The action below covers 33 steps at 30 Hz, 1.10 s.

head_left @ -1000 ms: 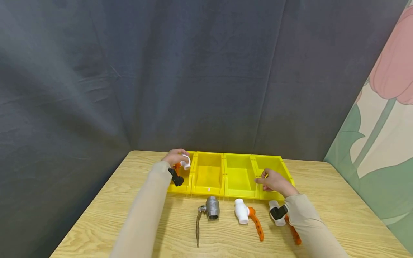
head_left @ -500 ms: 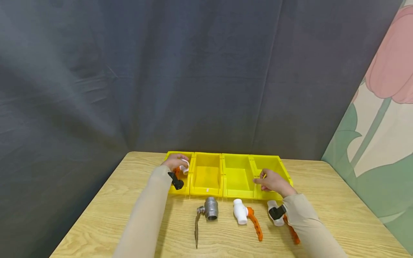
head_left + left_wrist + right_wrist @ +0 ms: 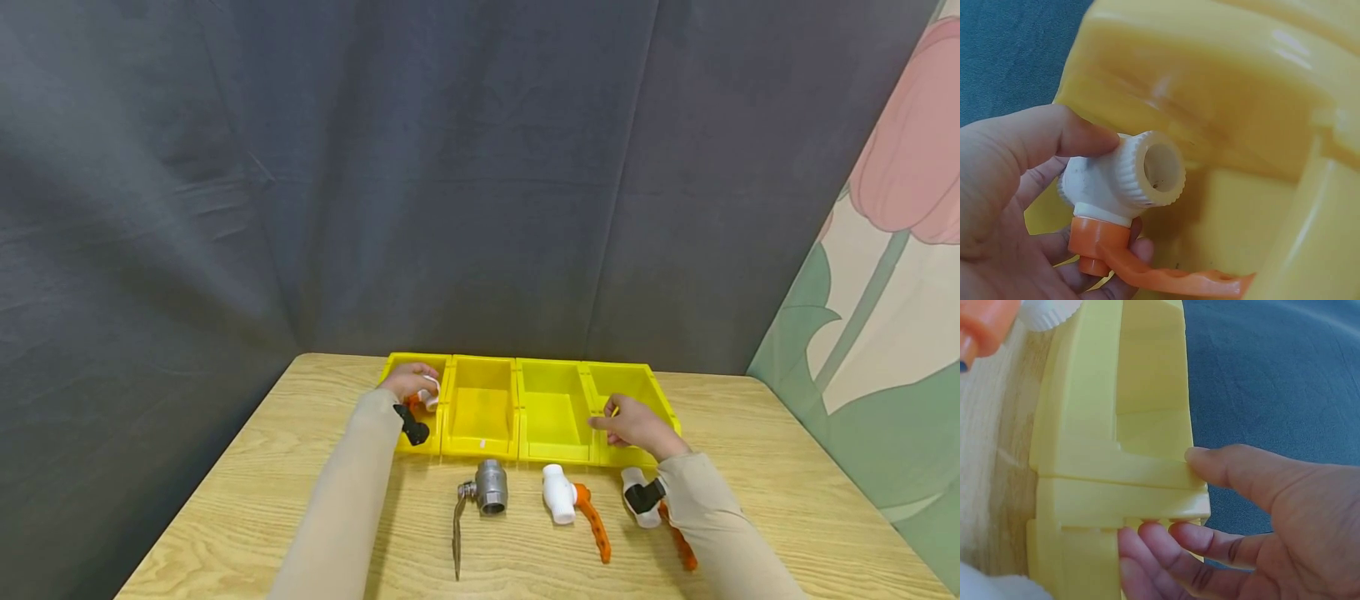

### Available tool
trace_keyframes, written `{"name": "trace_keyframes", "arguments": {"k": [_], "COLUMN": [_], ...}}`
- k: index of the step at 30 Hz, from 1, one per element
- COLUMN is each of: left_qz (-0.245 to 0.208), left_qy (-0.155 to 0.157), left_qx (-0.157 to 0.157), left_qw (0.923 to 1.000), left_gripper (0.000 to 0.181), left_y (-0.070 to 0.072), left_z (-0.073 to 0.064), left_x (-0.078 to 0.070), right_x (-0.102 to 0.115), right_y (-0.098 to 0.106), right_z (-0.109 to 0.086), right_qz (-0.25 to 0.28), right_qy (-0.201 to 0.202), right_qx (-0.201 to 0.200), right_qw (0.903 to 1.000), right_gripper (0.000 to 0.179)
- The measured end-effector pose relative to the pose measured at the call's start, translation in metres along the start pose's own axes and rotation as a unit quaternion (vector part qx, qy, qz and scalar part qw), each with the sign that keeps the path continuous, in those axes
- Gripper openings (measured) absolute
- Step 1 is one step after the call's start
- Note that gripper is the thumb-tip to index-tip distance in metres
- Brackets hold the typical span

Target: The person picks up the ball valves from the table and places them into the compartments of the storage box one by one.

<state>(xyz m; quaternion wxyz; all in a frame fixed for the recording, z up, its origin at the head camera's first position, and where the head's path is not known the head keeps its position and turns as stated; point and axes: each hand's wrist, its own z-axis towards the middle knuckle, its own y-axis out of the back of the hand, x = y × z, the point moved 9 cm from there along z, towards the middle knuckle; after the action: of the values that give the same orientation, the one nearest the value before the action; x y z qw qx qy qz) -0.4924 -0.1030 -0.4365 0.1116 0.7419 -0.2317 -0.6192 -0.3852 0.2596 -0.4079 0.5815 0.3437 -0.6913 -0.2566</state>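
Observation:
My left hand (image 3: 408, 381) holds a white plastic ball valve (image 3: 1100, 181) with an orange lever, thumb on top of its body and fingers beneath. The valve is down inside the leftmost yellow bin (image 3: 422, 445); in the left wrist view its lever reaches toward the bin's wall. At the other end of the row, my right hand (image 3: 637, 423) pinches the walls between the two right-hand bins. Its thumb lies on the third bin's side and its fingers curl inside the rightmost bin (image 3: 628, 380), as the right wrist view shows.
In front of the bins lie a metal ball valve (image 3: 491, 485) with a lever, a white ball valve (image 3: 558, 493) with an orange lever, and another white valve (image 3: 634, 478) partly hidden by the right wrist's camera. A dark curtain (image 3: 465, 183) hangs behind the table.
The left hand has sunk a little lower into the leftmost bin with the ball valve. My right hand keeps its grip on the bin walls. The head view has shifted slightly.

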Motion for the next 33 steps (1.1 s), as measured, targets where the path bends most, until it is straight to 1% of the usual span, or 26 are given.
{"name": "trace_keyframes", "arguments": {"k": [6, 11, 14, 20, 22, 25, 33], "left_qz": [-0.017, -0.032, -0.029, -0.004, 0.001, -0.005, -0.006], "left_qy": [0.008, 0.020, 0.021, 0.024, 0.023, 0.024, 0.012], "left_qx": [-0.004, -0.002, 0.000, -0.002, 0.000, 0.004, 0.013], "left_qw": [0.9998, 0.9993, 0.9994, 0.9997, 0.9997, 0.9997, 0.9998], "left_gripper": [0.034, 0.033, 0.033, 0.031, 0.032, 0.032, 0.035], "left_y": [-0.0022, -0.0048, -0.0061, -0.0065, -0.0066, -0.0069, -0.0077], "left_z": [-0.0034, -0.0004, 0.0029, 0.0066, 0.0060, 0.0041, -0.0014], "left_x": [0.0016, 0.0053, 0.0071, 0.0098, 0.0091, 0.0087, 0.0057], "right_x": [-0.0013, -0.0013, -0.0013, -0.0016, -0.0012, -0.0003, -0.0002], "right_y": [-0.0008, -0.0006, -0.0005, -0.0005, -0.0003, -0.0001, -0.0001], "right_z": [-0.0005, -0.0003, -0.0003, -0.0001, -0.0005, -0.0011, -0.0014], "right_qz": [-0.002, -0.003, -0.002, 0.000, 0.000, 0.001, 0.000], "right_qy": [-0.003, -0.003, -0.002, 0.001, 0.001, 0.002, 0.002], "right_qx": [-0.002, -0.004, -0.004, -0.004, -0.004, -0.004, -0.001], "right_qw": [1.0000, 1.0000, 1.0000, 1.0000, 1.0000, 1.0000, 1.0000], "right_gripper": [0.030, 0.030, 0.030, 0.030, 0.030, 0.030, 0.030]}}
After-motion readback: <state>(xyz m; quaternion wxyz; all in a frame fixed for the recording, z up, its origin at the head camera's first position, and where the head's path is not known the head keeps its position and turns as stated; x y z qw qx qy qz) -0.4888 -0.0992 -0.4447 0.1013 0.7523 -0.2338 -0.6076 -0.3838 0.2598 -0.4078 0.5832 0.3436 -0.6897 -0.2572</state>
